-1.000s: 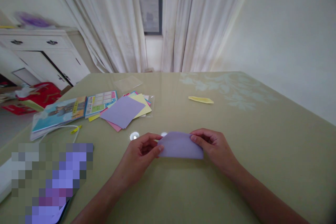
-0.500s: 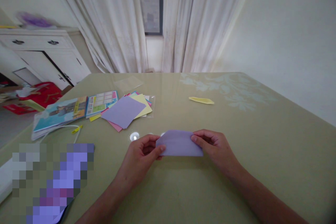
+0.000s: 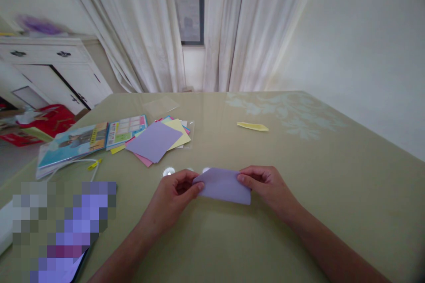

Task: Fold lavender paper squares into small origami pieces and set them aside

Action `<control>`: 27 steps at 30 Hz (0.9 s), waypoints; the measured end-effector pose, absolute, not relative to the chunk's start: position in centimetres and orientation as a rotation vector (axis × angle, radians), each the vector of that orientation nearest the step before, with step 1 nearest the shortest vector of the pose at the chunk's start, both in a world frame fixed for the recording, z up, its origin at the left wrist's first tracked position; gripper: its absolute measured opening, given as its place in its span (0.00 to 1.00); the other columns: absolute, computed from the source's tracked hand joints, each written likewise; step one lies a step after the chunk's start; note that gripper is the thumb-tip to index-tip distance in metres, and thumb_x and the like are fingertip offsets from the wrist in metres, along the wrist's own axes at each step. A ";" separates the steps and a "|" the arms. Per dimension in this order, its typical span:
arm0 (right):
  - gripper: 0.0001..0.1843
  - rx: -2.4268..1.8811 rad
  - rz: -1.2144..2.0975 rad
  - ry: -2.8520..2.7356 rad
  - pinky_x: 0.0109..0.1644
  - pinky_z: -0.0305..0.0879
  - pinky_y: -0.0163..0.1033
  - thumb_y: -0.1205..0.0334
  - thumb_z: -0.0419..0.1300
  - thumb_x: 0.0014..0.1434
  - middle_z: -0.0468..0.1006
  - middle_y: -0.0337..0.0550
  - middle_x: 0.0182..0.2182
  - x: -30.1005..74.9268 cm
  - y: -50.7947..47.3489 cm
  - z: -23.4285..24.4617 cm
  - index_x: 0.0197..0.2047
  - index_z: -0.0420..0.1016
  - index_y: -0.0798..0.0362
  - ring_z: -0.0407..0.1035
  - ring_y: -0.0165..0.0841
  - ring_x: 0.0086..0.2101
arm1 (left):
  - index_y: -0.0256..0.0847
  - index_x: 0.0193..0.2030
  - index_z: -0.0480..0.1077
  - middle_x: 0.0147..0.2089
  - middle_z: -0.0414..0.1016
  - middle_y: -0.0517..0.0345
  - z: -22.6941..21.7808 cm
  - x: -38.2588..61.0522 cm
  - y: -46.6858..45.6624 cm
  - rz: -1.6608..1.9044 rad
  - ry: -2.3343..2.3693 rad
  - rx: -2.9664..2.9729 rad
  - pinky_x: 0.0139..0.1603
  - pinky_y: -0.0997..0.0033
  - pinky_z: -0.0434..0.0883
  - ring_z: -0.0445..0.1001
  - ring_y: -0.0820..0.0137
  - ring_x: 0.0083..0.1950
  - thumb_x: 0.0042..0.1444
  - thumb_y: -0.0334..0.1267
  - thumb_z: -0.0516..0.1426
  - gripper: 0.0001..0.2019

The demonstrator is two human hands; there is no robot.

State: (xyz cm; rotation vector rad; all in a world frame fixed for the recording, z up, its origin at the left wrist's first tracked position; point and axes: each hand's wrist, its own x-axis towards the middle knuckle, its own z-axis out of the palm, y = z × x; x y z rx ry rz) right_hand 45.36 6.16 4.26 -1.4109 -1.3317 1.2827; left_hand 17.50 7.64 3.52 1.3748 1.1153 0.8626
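A folded piece of purple paper (image 3: 223,186) is held between both hands above the near part of the table. Its upper left corner is cut off at a slant, and the lower right corner hangs down. My left hand (image 3: 181,190) is closed, pinching the paper's left end between thumb and fingers. At the upper right, my right hand (image 3: 265,181) is closed on the paper too, thumb in front and fingers behind. Farther back on the table lies a narrow folded yellow paper (image 3: 253,127).
Left of centre is a stack of coloured paper sheets (image 3: 153,141), purple on top. Beside it lie booklets (image 3: 75,141). A white cable (image 3: 75,160) and a pixelated phone-like object (image 3: 75,234) occupy the near left. A clear plastic sleeve (image 3: 162,105) rests near the far edge.
The purple paper has tilted, its right end dropping lower, and both hands have shifted slightly left with it. The whole view has also moved a little.
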 end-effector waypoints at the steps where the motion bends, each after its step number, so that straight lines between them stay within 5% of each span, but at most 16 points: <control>1: 0.19 -1.418 1.265 -1.342 0.34 0.67 0.38 0.43 0.73 0.56 0.84 0.43 0.29 45.4 6.1 4.3 0.35 0.89 0.51 0.73 0.35 0.30 | 0.40 0.40 0.82 0.35 0.83 0.56 3.5 17.6 7.6 0.861 1.122 1.374 0.38 0.71 0.75 0.79 0.66 0.36 0.59 0.51 0.68 0.15; 11: 0.20 -1.399 1.400 -1.283 0.32 0.65 0.37 0.42 0.76 0.53 0.81 0.40 0.27 44.9 6.1 4.2 0.35 0.86 0.52 0.71 0.33 0.27 | 0.42 0.40 0.82 0.33 0.82 0.57 3.1 17.2 7.8 0.858 1.219 1.491 0.35 0.70 0.75 0.80 0.65 0.34 0.63 0.52 0.65 0.15; 14: 0.22 -1.393 1.448 -1.237 0.33 0.66 0.37 0.43 0.77 0.51 0.80 0.39 0.27 44.5 6.1 3.8 0.35 0.83 0.53 0.72 0.32 0.27 | 0.45 0.52 0.80 0.47 0.85 0.53 3.0 17.3 7.4 1.008 1.375 1.851 0.50 0.61 0.78 0.83 0.58 0.48 0.66 0.47 0.64 0.13; 17: 0.23 -1.392 1.456 -1.190 0.33 0.67 0.37 0.43 0.78 0.49 0.80 0.38 0.27 44.1 6.1 3.3 0.35 0.80 0.52 0.72 0.32 0.27 | 0.47 0.63 0.74 0.60 0.81 0.49 3.1 18.1 6.3 1.119 1.219 2.333 0.64 0.54 0.71 0.77 0.54 0.61 0.65 0.45 0.67 0.22; 19: 0.23 -1.380 1.460 -1.175 0.34 0.68 0.37 0.44 0.78 0.50 0.80 0.37 0.27 43.9 6.1 3.0 0.38 0.79 0.52 0.73 0.32 0.27 | 0.47 0.63 0.73 0.60 0.81 0.49 3.2 18.8 5.5 1.026 1.021 2.560 0.63 0.54 0.70 0.77 0.55 0.59 0.64 0.46 0.68 0.22; 23: 0.25 -1.335 1.447 -1.193 0.35 0.69 0.37 0.47 0.77 0.51 0.79 0.36 0.29 43.4 5.8 2.8 0.43 0.75 0.51 0.74 0.33 0.29 | 0.45 0.54 0.75 0.51 0.83 0.52 3.4 20.0 4.8 0.925 0.836 2.796 0.55 0.58 0.70 0.78 0.61 0.49 0.72 0.37 0.60 0.07; 27: 0.18 -1.345 1.360 -1.328 0.33 0.67 0.35 0.52 0.74 0.56 0.77 0.36 0.32 43.0 5.2 2.9 0.43 0.74 0.50 0.72 0.31 0.29 | 0.41 0.48 0.76 0.42 0.82 0.54 3.5 20.2 5.1 0.900 0.735 2.868 0.47 0.62 0.69 0.77 0.64 0.41 0.74 0.32 0.55 0.07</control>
